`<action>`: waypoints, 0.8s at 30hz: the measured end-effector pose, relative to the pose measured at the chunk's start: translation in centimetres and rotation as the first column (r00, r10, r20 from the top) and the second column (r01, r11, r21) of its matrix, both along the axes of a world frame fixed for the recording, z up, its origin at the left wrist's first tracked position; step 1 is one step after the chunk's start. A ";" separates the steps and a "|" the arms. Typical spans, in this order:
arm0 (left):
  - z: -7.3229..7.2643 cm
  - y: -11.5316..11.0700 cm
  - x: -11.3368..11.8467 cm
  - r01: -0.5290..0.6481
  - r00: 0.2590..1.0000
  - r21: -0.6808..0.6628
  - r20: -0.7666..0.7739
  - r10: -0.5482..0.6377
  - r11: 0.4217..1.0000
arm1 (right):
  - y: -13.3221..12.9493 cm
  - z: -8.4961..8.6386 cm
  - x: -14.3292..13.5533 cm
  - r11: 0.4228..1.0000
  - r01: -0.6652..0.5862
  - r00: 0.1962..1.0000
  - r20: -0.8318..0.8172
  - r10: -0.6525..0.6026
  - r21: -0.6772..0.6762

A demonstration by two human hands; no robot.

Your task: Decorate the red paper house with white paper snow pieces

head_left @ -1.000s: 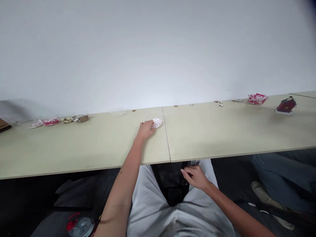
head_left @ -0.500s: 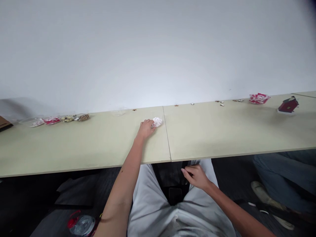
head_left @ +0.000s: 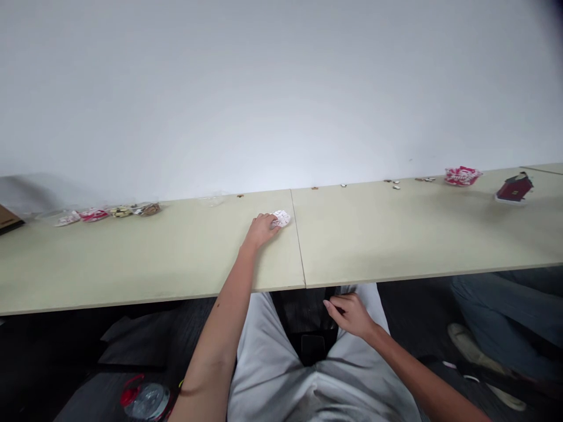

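My left hand [head_left: 263,228] reaches over the pale table [head_left: 197,252], its fingers closed on the left side of a small white packet with reddish marks [head_left: 282,218]. The packet lies just left of the seam between the table panels. My right hand [head_left: 349,312] rests over my right thigh, below the table's front edge, with its fingers curled in and nothing seen in them.
Small packets [head_left: 94,214] lie at the back left beside a cardboard box [head_left: 9,220]. Small loose pieces line the wall. A pink-white packet [head_left: 463,176] and a red house model [head_left: 514,187] stand at right. Another person's legs [head_left: 505,316] show below.
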State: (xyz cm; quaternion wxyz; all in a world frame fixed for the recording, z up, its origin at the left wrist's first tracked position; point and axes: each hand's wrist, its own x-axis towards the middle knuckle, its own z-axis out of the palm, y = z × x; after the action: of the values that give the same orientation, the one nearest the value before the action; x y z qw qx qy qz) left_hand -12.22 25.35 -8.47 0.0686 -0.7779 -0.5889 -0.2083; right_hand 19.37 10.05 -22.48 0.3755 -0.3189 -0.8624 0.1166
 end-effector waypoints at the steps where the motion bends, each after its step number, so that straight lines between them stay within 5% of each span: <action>1: 0.0 0.1 0.0 0.004 1.000 -0.001 0.002 -0.004 1.000 | 0.0 0.0 0.0 1.000 0.001 1.000 -0.001 -0.001 0.001; 24: 0.1 -0.3 0.0 -0.014 0.998 -0.029 0.062 0.016 0.999 | 0.0 0.1 0.0 1.000 0.018 1.000 0.008 -0.018 0.001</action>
State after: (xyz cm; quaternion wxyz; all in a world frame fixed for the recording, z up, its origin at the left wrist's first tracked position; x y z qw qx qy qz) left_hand -12.25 25.09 -8.32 0.0407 -0.7676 -0.5995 -0.2232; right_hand 19.39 10.01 -22.38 0.3733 -0.3272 -0.8609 0.1116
